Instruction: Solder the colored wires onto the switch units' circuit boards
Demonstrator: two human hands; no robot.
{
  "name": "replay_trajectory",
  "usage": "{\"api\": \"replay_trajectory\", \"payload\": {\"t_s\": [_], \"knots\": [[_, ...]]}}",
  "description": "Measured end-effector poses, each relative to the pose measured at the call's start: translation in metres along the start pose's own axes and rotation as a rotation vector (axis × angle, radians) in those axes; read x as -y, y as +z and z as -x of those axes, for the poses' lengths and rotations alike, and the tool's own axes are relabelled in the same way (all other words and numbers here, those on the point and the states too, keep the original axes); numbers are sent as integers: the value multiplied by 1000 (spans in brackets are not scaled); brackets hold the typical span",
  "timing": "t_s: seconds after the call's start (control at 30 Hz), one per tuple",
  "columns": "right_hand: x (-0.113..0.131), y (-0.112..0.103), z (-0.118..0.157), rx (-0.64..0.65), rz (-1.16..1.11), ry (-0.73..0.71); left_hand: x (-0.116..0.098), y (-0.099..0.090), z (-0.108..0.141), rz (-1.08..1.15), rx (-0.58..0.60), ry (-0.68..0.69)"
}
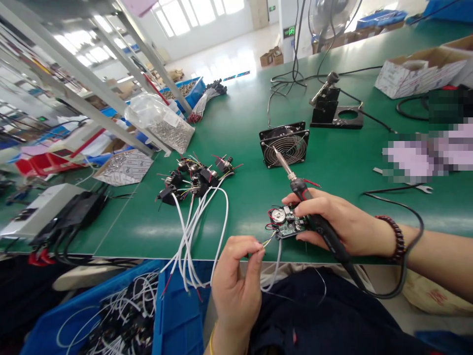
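Two bare hands work at the front edge of a green-topped desk [155, 236]. The right hand [343, 222] is closed around the dark handle of a soldering iron [318, 214], whose metal tip points forward and up in the view, over a square fan with a wire guard [284, 144]. The fingertips [306, 209] of that same hand also seem to grip a small circuit board [290, 228], which carries a round silver part and red and black leads. The left hand [236, 286] sits just beside the board, pinched narrowly on thin coloured wires [268, 240] that run toward it. Just left of the hands, a bunch of white cables [195, 241] spills from a cluster of black connectors [195, 180] on the desk and drapes over the edge into a blue crate [177, 315] packed with more wire. Farther back stand a soldering iron stand [332, 111] and an open cardboard box [417, 74], while a bag of small metal parts [170, 130] lies to the left. A beaded bracelet [397, 239] circles the right wrist.
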State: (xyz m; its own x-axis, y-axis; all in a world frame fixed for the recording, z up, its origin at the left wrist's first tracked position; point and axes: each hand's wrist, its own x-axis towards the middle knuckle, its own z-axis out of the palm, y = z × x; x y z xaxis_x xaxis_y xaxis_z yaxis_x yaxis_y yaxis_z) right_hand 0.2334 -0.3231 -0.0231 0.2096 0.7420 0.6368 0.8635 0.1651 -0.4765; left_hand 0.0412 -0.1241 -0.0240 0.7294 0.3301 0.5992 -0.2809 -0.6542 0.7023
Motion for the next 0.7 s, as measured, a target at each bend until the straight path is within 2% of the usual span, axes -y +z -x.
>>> {"api": "replay_trajectory", "payload": {"t_s": [0.1, 0.2, 0.43, 0.7], "knots": [[1, 0, 0, -3, -6, -1, 2, -2, 6, -146, 60, 214], [1, 1, -1, -16, -12, -10, 4, 1, 9, -185, 109, 311], [-2, 2, -1, -19, -6, -26, 9, 10, 2, -53, 167, 333], [-3, 4, -1, -21, -25, -25, -1, 14, -16, 4, 142, 155]]}}
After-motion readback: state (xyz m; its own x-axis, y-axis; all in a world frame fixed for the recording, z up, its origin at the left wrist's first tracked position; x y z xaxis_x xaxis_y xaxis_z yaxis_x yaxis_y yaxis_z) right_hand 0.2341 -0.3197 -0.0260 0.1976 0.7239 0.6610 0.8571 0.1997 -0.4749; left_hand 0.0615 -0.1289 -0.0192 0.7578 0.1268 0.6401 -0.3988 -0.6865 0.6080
